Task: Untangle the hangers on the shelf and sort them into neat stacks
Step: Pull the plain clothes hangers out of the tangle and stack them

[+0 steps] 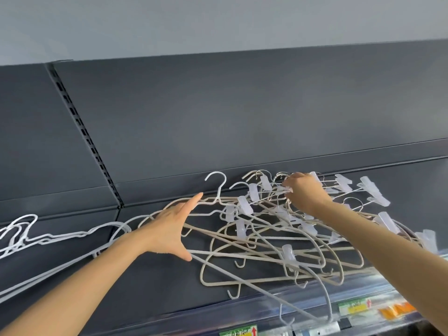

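Tangled heap of thin cream and white hangers with clear plastic clips (288, 254) is lying on the dark grey metal shelf (157, 287) | left hand (169, 226) is touching the heap's left edge, grip spreading wide open, fingers straight | right hand (305, 192) is reaching to the heap's back, grip pinching a clipped hanger (278, 189) | loose white hangers (25, 230) are lying left of the heap

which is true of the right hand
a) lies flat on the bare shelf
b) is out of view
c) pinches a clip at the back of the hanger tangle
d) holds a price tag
c: the right hand has its fingers curled on a clip at the back of the tangle, while the left hand is spread open at the tangle's left edge.
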{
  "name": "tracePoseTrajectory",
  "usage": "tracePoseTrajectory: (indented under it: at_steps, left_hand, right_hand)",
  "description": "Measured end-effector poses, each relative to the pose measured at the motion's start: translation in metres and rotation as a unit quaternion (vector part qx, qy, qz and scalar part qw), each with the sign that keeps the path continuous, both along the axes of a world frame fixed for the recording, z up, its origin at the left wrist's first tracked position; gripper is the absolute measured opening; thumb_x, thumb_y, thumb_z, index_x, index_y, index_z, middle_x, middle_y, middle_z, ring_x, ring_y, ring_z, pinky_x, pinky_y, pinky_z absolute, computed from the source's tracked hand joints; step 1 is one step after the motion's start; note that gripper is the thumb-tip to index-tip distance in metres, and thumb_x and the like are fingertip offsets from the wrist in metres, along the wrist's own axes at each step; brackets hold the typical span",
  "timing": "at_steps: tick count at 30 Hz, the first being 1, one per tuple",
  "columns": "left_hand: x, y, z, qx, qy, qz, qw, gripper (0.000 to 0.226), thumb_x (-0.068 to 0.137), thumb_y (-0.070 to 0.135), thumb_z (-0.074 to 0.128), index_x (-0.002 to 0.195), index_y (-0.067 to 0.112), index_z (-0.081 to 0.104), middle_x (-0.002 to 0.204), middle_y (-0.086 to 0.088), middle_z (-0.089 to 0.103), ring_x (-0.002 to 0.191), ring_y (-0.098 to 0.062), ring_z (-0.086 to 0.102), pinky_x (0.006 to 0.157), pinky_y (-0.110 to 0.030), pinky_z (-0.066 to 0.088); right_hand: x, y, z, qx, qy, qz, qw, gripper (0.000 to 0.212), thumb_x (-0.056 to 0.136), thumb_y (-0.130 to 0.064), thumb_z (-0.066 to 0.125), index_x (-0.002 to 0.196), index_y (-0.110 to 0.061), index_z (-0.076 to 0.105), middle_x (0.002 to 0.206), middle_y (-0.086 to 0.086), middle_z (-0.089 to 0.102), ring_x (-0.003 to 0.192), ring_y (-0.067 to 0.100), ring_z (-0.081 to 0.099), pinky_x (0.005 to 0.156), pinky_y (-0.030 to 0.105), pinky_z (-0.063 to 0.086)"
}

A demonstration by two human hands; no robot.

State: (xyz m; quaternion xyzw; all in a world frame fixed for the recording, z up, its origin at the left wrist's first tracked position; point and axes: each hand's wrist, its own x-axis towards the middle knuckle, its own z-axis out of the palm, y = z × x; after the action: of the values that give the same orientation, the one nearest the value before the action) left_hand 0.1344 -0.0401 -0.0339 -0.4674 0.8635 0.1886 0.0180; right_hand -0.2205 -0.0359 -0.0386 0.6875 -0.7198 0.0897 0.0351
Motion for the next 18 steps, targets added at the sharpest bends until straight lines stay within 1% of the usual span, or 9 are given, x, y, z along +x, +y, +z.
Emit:
tracePoseTrajectory:
  at_steps: [3, 5, 7, 10, 13, 14, 15, 17, 18]
  left_hand:
    - [0.0, -0.001, -0.001, 0.002, -0.002, -0.008, 1.0, 0.138, 0.052, 0.041, 0.084, 0.133, 0.059, -0.026, 0.157, 0.013, 0.012, 0.143, -0.012, 0.018, 0.115, -0.035, 0.025]
    - [0.0, -0.002, -0.002, 0.006, -0.004, -0.013, 1.0, 0.138, 0.051, 0.041, 0.085, 0.13, 0.062, -0.027, 0.157, 0.012, 0.013, 0.143, -0.013, 0.018, 0.114, -0.035, 0.026]
    - [-0.001, -0.001, -0.001, 0.01, -0.005, -0.02, 1.0, 0.138, 0.052, 0.039, 0.085, 0.129, 0.062, -0.027, 0.157, 0.012, 0.013, 0.142, -0.013, 0.019, 0.114, -0.033, 0.026]
    - [0.001, 0.001, 0.008, -0.003, -0.01, -0.035, 0.999, 0.136, 0.056, 0.037, 0.085, 0.136, 0.056, -0.024, 0.157, 0.014, 0.011, 0.143, -0.011, 0.017, 0.112, -0.028, 0.025]
    - [0.007, 0.002, 0.019, -0.026, -0.016, -0.03, 0.999, 0.132, 0.057, 0.036, 0.082, 0.137, 0.056, -0.021, 0.153, 0.014, 0.017, 0.139, -0.015, 0.022, 0.103, -0.03, 0.037]
    - [0.01, 0.001, 0.023, -0.035, -0.021, -0.025, 0.999, 0.131, 0.058, 0.037, 0.081, 0.138, 0.055, -0.02, 0.152, 0.013, 0.02, 0.136, -0.016, 0.025, 0.102, -0.03, 0.036]
    - [0.015, 0.001, 0.026, -0.046, -0.026, -0.019, 0.998, 0.13, 0.058, 0.038, 0.081, 0.14, 0.052, -0.02, 0.151, 0.011, 0.023, 0.135, -0.017, 0.027, 0.105, -0.031, 0.032]
    - [0.027, 0.001, 0.03, -0.059, -0.029, -0.002, 0.998, 0.13, 0.057, 0.041, 0.08, 0.141, 0.05, -0.019, 0.149, 0.009, 0.028, 0.134, -0.016, 0.029, 0.111, -0.034, 0.022]
    - [0.034, 0.002, 0.031, -0.059, -0.025, 0.008, 0.998, 0.131, 0.057, 0.042, 0.08, 0.14, 0.051, -0.019, 0.149, 0.009, 0.029, 0.134, -0.016, 0.029, 0.112, -0.035, 0.021]
  right_hand:
    - [0.016, 0.021, 0.008, -0.009, -0.054, 0.071, 0.996, 0.024, 0.088, -0.015, 0.059, 0.11, -0.009, 0.066, 0.115, 0.009, 0.061, 0.107, 0.028, 0.056, 0.092, 0.038, 0.048]
    - [0.029, 0.035, 0.011, 0.014, -0.082, 0.112, 0.99, 0.027, 0.09, -0.02, 0.059, 0.114, -0.01, 0.065, 0.115, 0.006, 0.061, 0.106, 0.024, 0.058, 0.091, 0.034, 0.048]
    - [0.039, 0.045, 0.011, 0.036, -0.095, 0.131, 0.986, 0.029, 0.091, -0.024, 0.058, 0.117, -0.011, 0.064, 0.117, 0.004, 0.061, 0.105, 0.021, 0.058, 0.092, 0.03, 0.047]
    - [0.051, 0.052, 0.011, 0.03, -0.105, 0.149, 0.983, 0.029, 0.092, -0.025, 0.056, 0.116, -0.011, 0.064, 0.114, 0.007, 0.062, 0.103, 0.02, 0.057, 0.091, 0.03, 0.046]
    - [0.065, 0.052, 0.015, -0.002, -0.107, 0.171, 0.98, 0.03, 0.093, -0.028, 0.055, 0.114, -0.009, 0.065, 0.113, 0.007, 0.064, 0.103, 0.019, 0.057, 0.091, 0.028, 0.046]
    - [0.071, 0.05, 0.017, -0.011, -0.107, 0.178, 0.978, 0.032, 0.093, -0.029, 0.054, 0.116, -0.01, 0.064, 0.115, 0.006, 0.063, 0.105, 0.018, 0.056, 0.092, 0.026, 0.044]
    - [0.077, 0.048, 0.019, -0.018, -0.108, 0.186, 0.977, 0.033, 0.093, -0.031, 0.053, 0.117, -0.01, 0.063, 0.117, 0.005, 0.063, 0.107, 0.018, 0.055, 0.091, 0.025, 0.042]
    - [0.091, 0.042, 0.023, -0.026, -0.111, 0.207, 0.972, 0.033, 0.094, -0.032, 0.051, 0.115, -0.01, 0.064, 0.114, 0.005, 0.064, 0.107, 0.019, 0.056, 0.089, 0.026, 0.042]
    - [0.098, 0.039, 0.024, -0.024, -0.112, 0.213, 0.97, 0.033, 0.094, -0.032, 0.051, 0.114, -0.009, 0.064, 0.111, 0.006, 0.065, 0.105, 0.02, 0.056, 0.088, 0.027, 0.043]
